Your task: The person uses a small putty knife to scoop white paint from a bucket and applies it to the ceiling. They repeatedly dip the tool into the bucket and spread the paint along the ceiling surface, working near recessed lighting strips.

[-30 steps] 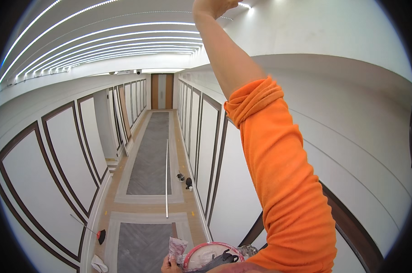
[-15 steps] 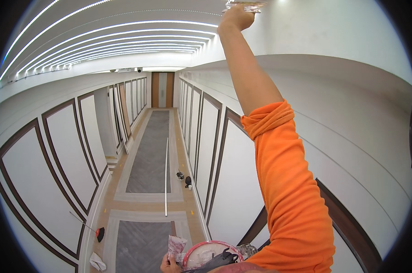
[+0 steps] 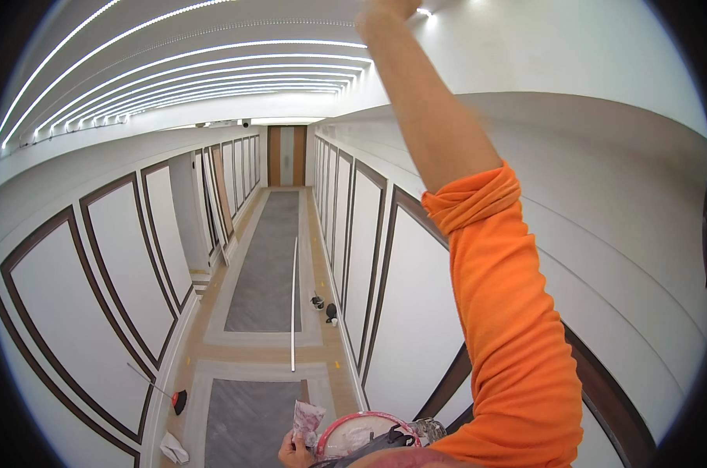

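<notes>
My right hand (image 3: 386, 11) is raised to the top edge by the white ceiling border, its fingers mostly cut off. It looks closed; the shiny flat putty knife seen in it in the earlier view is now out of the picture. Low in the middle, my left hand (image 3: 294, 451) is closed on a flat scraper (image 3: 309, 422) whose blade is smeared white and pinkish. Beside that hand stands a round bucket (image 3: 361, 434) with a red rim and whitish stuff in it. Something dark, perhaps a strap, lies across its near side.
Panelled walls with dark trim (image 3: 404, 257) flank a long corridor. A long white strip (image 3: 294, 304) lies on the grey floor (image 3: 271, 265). Small dark items (image 3: 330, 313) sit by the right wall. A red-and-black brush (image 3: 179, 402) and white cloth (image 3: 173, 448) are at the left.
My right hand has moved up and slightly left, taking the putty knife out of view. The scene has shifted slightly right. My left hand still holds the scraper by the bucket.
</notes>
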`<state>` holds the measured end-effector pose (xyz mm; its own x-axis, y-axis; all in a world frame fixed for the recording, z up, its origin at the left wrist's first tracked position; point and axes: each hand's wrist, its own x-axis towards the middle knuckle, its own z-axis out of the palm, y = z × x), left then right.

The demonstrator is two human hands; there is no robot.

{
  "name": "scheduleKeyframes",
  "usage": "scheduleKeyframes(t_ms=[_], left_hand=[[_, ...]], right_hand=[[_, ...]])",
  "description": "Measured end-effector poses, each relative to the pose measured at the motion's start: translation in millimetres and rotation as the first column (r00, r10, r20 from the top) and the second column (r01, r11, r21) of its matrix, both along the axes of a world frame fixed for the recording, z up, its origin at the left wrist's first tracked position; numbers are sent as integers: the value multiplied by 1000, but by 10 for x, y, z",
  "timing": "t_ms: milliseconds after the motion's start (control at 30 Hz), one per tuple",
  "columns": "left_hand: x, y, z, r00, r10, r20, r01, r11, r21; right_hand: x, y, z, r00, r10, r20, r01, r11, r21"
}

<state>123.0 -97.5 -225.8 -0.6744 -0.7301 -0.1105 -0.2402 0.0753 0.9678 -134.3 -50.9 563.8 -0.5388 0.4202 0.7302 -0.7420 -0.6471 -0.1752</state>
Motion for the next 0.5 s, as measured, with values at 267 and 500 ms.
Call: scheduleKeyframes(t_ms=[267,500], left_hand=[[18,-26,-57,993,109,-44,-110,994,-3],[-46,-34,-29,987,125,-105,-123,992,23]], right_hand=[[398,-403,-1038,979,203,-5,-193,938,287],[285,209,-930,976,-128,-176,138,989,44]])
